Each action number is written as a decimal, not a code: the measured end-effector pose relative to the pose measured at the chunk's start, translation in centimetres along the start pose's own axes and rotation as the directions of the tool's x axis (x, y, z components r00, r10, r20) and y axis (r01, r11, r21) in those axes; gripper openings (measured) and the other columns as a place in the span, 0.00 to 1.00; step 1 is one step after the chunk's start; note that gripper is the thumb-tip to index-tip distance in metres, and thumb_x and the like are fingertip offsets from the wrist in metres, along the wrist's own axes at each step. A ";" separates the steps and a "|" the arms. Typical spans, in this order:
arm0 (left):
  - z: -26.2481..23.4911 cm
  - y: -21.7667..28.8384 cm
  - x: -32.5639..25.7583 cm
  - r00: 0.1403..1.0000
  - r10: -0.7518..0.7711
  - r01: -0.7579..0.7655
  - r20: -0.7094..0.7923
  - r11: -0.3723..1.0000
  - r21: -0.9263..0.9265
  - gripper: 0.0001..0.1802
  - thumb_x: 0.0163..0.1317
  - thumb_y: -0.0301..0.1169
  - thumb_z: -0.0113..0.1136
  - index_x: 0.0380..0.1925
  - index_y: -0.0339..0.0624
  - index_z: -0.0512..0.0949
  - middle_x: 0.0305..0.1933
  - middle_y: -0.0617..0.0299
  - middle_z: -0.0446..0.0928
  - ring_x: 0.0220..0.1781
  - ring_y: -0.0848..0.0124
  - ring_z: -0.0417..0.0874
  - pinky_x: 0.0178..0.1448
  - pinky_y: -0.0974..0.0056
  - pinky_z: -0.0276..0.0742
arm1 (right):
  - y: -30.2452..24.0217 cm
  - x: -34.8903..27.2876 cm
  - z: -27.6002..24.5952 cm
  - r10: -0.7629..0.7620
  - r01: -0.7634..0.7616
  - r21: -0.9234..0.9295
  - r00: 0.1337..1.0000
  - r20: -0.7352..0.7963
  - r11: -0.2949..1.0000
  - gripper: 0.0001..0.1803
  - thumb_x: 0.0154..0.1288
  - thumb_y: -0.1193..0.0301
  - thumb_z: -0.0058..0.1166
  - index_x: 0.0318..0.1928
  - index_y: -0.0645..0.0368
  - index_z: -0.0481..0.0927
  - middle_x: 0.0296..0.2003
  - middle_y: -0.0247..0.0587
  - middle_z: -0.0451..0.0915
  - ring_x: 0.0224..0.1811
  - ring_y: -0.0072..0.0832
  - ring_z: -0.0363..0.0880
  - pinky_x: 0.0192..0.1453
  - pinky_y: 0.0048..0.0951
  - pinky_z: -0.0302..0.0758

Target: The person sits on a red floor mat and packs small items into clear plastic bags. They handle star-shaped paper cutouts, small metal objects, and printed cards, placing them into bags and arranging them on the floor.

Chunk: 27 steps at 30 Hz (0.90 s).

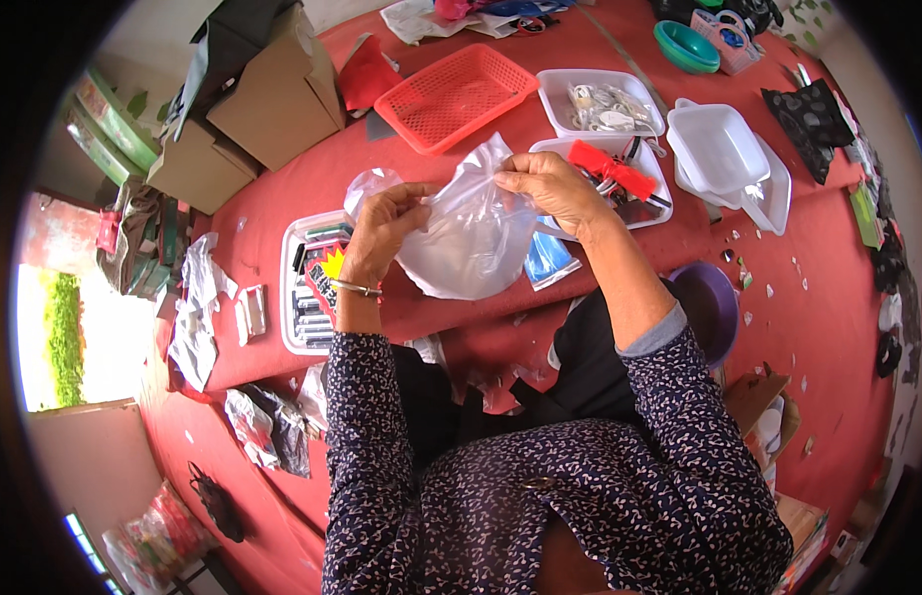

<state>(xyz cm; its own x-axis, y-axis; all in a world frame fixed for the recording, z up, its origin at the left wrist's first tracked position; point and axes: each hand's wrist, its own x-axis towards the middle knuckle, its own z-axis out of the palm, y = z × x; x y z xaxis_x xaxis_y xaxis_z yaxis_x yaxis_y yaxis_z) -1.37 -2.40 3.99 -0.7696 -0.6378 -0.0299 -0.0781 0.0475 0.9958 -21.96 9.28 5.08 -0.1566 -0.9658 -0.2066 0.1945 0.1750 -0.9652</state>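
Note:
Between my two hands a translucent white plastic bag (468,243) is stretched over the red-covered table. My left hand (386,226) pinches its left side, and my right hand (555,188) grips its upper right edge with thumb and fingers. I cannot make out anything inside the bag. Beside my left wrist stands a white tray (286,288) of dark, slim packed items, with a red and yellow starburst card (327,278) partly over it. A blue packet (550,262) lies just below my right hand.
Farther back are a red perforated basket (456,96), a white tray of pale cables (610,102) and a tray with red and black items (619,178). White plastic containers (719,149) sit at the right. A purple basin (712,312) is beside my right elbow; cardboard boxes (272,94) stand far left.

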 end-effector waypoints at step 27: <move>4.4 -1.8 -0.2 0.992 -0.002 0.016 0.130 0.994 -0.104 0.21 0.43 0.23 0.64 0.40 0.31 0.73 0.35 0.61 0.76 0.37 0.74 0.74 0.43 0.68 0.69 | 1.4 0.6 -0.3 -0.101 0.189 -0.555 0.977 0.186 0.810 0.11 0.53 0.68 0.54 0.26 0.66 0.77 0.19 0.34 0.74 0.24 0.18 0.71 0.29 0.23 0.67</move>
<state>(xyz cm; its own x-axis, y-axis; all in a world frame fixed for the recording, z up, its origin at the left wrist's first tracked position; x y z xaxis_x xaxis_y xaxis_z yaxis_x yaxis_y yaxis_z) -3.85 1.07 1.80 -0.8450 -0.5330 -0.0432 -0.0241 -0.0428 0.9988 -22.05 8.96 3.56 0.0071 -0.9972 -0.0749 -0.4092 0.0654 -0.9101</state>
